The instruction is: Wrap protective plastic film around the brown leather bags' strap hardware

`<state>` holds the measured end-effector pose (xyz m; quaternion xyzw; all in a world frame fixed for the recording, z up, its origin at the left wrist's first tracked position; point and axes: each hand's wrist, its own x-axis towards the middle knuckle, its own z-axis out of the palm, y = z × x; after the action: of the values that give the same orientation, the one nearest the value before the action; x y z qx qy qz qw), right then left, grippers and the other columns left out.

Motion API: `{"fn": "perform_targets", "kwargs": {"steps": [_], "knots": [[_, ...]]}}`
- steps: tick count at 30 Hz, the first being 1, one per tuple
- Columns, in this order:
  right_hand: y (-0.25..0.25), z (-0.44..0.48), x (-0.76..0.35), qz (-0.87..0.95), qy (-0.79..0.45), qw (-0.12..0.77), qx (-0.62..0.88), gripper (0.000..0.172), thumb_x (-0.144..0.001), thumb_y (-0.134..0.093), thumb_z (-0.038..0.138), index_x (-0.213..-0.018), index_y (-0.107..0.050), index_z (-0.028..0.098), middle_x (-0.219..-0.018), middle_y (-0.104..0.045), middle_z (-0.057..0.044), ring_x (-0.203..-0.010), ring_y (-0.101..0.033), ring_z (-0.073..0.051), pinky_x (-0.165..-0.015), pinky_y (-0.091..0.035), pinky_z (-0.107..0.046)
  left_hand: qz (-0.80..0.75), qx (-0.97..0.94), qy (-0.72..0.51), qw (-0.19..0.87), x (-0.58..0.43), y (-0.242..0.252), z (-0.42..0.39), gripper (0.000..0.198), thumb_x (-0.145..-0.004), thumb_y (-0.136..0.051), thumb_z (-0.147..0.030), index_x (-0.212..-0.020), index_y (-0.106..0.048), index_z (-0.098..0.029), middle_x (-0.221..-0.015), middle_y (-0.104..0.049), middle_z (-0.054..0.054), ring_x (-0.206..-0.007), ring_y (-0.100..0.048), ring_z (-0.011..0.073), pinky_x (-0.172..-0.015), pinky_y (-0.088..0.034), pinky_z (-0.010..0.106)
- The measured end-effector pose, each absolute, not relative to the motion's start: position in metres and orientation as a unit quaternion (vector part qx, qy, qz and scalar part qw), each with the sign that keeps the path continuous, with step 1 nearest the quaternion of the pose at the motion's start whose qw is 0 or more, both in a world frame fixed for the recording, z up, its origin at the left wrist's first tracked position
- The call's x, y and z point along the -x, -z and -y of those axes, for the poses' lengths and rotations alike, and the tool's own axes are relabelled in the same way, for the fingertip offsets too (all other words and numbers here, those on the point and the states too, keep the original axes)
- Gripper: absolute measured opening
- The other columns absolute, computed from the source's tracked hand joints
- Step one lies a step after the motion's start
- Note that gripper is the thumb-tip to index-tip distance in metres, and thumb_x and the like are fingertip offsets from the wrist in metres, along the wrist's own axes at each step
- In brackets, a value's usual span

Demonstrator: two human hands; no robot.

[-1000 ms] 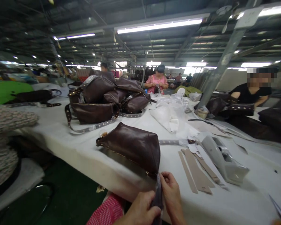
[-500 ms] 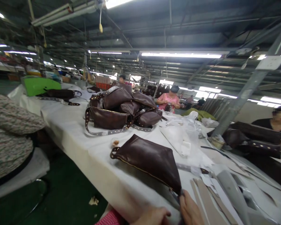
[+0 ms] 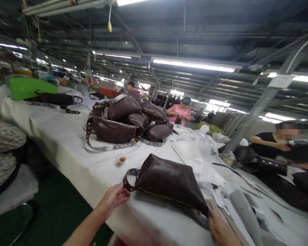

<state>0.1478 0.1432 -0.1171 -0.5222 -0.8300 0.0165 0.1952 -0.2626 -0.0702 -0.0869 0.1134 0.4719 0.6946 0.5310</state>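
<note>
A dark brown leather bag point(image 3: 171, 179) with a gold zip along its lower edge is in front of me, over the white table. My left hand point(image 3: 115, 199) is at its left end, fingers curled in against the studded strap point(image 3: 128, 181), which bends into a loop there. At the opposite end, my right hand point(image 3: 222, 227) grips the bag's lower right corner; its fingertips are partly hidden.
Beyond the bag lies a pile of similar brown bags point(image 3: 128, 119) with studded straps. A small clear dish point(image 3: 121, 159) sits on the white table point(image 3: 66, 147). Plastic wrap point(image 3: 195, 147) and a grey tape dispenser point(image 3: 243, 205) lie right. Co-workers sit around.
My left hand has moved left and forward, from near my right hand to the strap loop. The bag has shifted slightly right, and my right hand still holds its corner.
</note>
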Motion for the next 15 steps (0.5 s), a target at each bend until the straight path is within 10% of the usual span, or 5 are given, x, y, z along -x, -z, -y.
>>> {"fn": "perform_targets", "kwargs": {"steps": [12, 15], "knots": [[0.099, -0.033, -0.022, 0.877, 0.062, 0.25, 0.405, 0.074, -0.071, -0.047, 0.004, -0.143, -0.039, 0.021, -0.151, -0.035, -0.014, -0.135, -0.039, -0.029, -0.105, -0.043, -0.042, -0.297, 0.057, -0.685, 0.662, 0.291, 0.074, 0.015, 0.038, -0.096, -0.036, -0.024, -0.123, -0.049, -0.001, -0.075, -0.071, 0.013, -0.058, -0.07, 0.0249, -0.047, -0.057, 0.034], [0.111, -0.029, -0.013, 0.882, 0.078, 0.263, 0.383, 0.078, -0.07, -0.045, -0.002, -0.143, -0.039, 0.023, -0.15, -0.037, -0.015, -0.135, -0.039, -0.03, -0.104, -0.043, -0.046, -0.299, 0.094, -0.665, 0.678, 0.303, 0.066, 0.003, 0.028, -0.094, -0.038, -0.021, -0.112, -0.054, -0.006, -0.066, -0.065, 0.006, -0.039, -0.058, 0.014, -0.038, -0.051, 0.023]]}}
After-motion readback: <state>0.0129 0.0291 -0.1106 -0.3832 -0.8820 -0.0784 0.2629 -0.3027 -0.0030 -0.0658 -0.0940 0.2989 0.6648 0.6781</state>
